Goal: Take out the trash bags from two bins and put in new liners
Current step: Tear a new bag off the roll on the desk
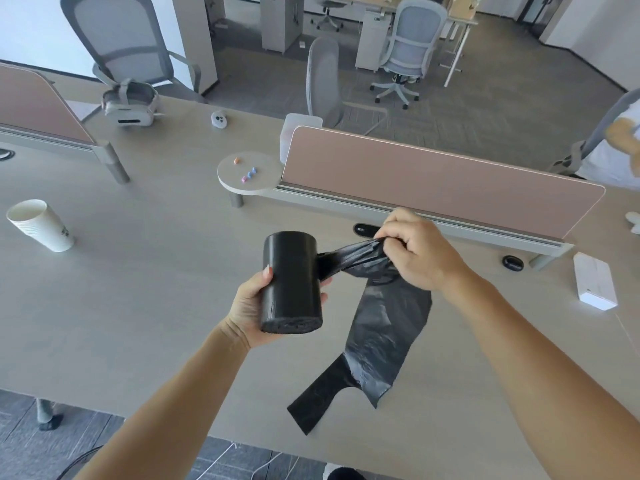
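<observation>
My left hand (pixel 251 306) grips a black roll of bin liners (pixel 291 282) above the desk, holding it upright with its rolled end facing me. One black liner (pixel 384 327) runs off the roll to the right. My right hand (pixel 417 251) pinches its bunched top, and the rest hangs down with its handle flaps near the desk's front edge. No bin is in view.
The grey desk (pixel 145 289) carries a stack of paper cups (pixel 38 225) at the left, a white box (pixel 594 282) at the right and a pink divider panel (pixel 433 181) behind my hands. A headset (pixel 130 103) and office chairs stand farther back.
</observation>
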Motion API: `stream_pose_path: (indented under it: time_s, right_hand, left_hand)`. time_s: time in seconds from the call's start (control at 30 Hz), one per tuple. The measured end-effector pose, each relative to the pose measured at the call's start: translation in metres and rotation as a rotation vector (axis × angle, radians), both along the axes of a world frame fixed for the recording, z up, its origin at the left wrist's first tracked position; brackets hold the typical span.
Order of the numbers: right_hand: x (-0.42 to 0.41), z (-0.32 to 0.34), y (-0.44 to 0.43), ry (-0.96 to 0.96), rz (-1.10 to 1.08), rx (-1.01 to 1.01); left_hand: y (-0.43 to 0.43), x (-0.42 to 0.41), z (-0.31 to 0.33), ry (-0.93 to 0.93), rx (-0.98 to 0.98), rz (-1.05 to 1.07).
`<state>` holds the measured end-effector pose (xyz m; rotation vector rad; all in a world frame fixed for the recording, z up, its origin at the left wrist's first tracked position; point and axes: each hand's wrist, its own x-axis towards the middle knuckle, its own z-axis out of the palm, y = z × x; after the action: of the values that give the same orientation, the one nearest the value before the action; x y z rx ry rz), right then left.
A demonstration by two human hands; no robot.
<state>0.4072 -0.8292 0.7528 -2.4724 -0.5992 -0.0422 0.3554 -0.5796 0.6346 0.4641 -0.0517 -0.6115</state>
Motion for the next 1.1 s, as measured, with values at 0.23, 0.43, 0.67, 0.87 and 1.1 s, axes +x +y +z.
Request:
stream_pose_path:
  time_s: [0.23,0.43,0.67,0.87,1.1]
  right_hand:
    - [0.000,-0.025,-0.019,0.094,-0.111,-0.128]
    - [-0.035,-0.050,0.007,-0.170,0.157,-0.273]
    - [-0.046,-0.076,0.041,-0.222,0.115,-0.079]
    - [-0.050,-0.079,0.055,-0.108,0.001,-0.069]
    - [-0.050,-0.087,0.057,-0.327,0.094,-0.260]
  left_hand:
    - [-0.009,-0.005,-0.003,0.041,0.093,0.058]
    - [-0.012,-0.012,0.001,0.007,0.001,0.081]
    - [-0.013,-0.018,0.010,-0.019,-0.004,0.136]
    - [-0.012,-0.025,0.011,-0.004,0.008,0.166]
    - [-0.002,-0.030,0.017,0.111,0.105,0.168]
